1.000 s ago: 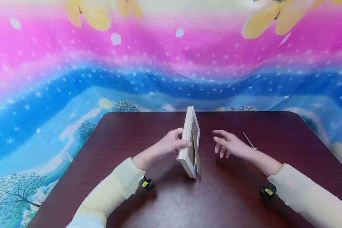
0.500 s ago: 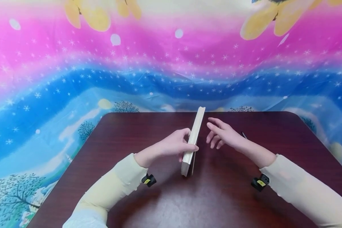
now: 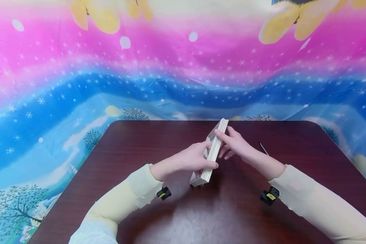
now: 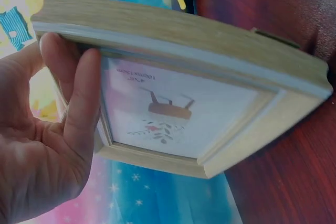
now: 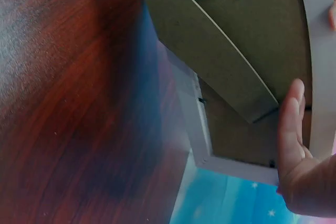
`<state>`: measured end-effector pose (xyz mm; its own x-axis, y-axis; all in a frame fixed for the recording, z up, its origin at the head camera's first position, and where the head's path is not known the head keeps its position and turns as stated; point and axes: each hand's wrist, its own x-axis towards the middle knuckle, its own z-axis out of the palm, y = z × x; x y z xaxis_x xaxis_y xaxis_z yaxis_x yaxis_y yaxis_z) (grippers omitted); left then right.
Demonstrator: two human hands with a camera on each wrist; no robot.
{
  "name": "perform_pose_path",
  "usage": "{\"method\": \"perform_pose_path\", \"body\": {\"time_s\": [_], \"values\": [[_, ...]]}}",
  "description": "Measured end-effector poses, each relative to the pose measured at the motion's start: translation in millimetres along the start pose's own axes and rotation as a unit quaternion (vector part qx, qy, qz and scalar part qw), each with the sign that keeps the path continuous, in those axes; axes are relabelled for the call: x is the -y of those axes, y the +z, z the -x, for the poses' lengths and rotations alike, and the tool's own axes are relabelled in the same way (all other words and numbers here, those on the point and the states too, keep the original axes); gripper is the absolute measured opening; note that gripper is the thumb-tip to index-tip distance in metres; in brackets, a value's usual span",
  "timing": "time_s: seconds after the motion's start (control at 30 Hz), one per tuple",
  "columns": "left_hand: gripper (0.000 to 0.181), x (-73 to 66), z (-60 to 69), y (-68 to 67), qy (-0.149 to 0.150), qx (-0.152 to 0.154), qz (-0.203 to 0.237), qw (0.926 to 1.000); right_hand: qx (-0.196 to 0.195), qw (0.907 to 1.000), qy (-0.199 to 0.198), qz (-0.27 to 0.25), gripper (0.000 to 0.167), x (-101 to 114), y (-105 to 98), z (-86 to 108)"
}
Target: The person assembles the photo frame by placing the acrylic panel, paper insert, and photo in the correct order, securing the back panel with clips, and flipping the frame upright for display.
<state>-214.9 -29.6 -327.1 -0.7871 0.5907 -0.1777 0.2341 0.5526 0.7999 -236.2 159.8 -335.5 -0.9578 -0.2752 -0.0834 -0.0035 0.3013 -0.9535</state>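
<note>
A pale wooden picture frame (image 3: 215,152) is held tilted over the middle of the table, one long edge towards me. My left hand (image 3: 192,157) grips its near side, thumb across the edge and fingers over the front. In the left wrist view, that front shows a printed insert (image 4: 168,103) with a bench and leaves. Higher up, my right hand (image 3: 236,145) holds the far part, thumb on the edge and fingers behind. In the right wrist view, those fingers (image 5: 291,124) lie against the brown backing board (image 5: 252,30), where a stand leg (image 5: 215,51) sticks out at an angle.
A thin dark rod-like object (image 3: 263,148) lies on the table beyond my right wrist, partly hidden by it. The dark red-brown table (image 3: 146,135) ends at a patterned cloth backdrop (image 3: 183,78). A small black camera sits at each cuff.
The picture frame has turned so its back faces away to the right, and its top leans right. My right hand has come left from beside it and taken hold of its upper part.
</note>
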Motion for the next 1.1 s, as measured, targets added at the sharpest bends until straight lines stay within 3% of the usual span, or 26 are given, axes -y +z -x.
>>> {"method": "perform_pose_path", "body": {"time_s": [0.43,0.6,0.77,0.9,0.93,1.1], "values": [[0.037,-1.9,0.2,5.9,0.005,0.0,-0.041,0.9992,-0.073,0.9973,-0.003,0.006,0.054,-1,8,-2.2],[0.039,-0.8,2.2,5.5,0.013,0.001,-0.074,0.9971,-0.082,0.9966,-0.006,-0.003,0.051,-2,9,-1.3],[0.038,3.4,4.3,3.2,0.014,0.003,-0.044,0.9989,-0.079,0.9967,-0.009,-0.018,0.049,-8,8,-0.5],[0.035,12.2,5.2,-3.2,0.03,-0.023,0.015,0.9992,-0.076,0.9958,-0.027,-0.044,0.051,-14,6,0.8],[0.033,15.1,5.4,-5.6,0.037,-0.035,0.023,0.9984,-0.065,0.9943,-0.049,-0.069,0.051,-28,2,-4.9],[0.024,31.8,4.9,-17.3,0.057,-0.108,0.033,0.992,-0.072,0.992,-0.058,-0.086,0.051,-34,-2,-0.7]]}}
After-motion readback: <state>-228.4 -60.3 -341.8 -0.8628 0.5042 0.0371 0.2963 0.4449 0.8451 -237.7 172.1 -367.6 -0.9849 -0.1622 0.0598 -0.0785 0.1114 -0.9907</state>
